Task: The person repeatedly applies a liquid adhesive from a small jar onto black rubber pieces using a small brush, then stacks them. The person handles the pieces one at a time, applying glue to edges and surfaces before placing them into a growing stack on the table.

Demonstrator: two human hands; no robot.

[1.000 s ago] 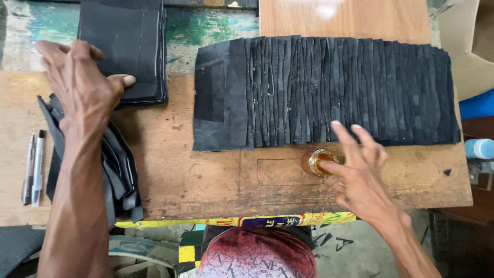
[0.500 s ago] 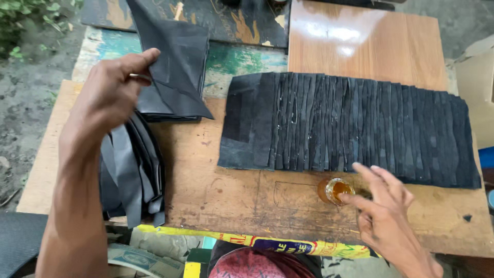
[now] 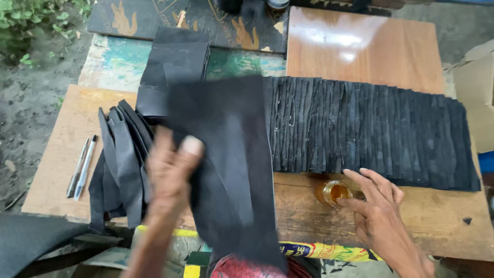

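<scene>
Centrally, left hand pinches black sheet, thumb on top, fingers hidden beneath, lifted clear of wooden bench for free carrying. Right hand: fingers loosely apart, forefinger tip at small jar w/ amber liquid, just below row of overlapped black strips. Spare sheet stack behind; pens at left edge.

row of overlapped black strips mid-desk | two pens far left of row | folded black stack upper-left of row | glossy brown board behind row | cardboard box right of row
</scene>
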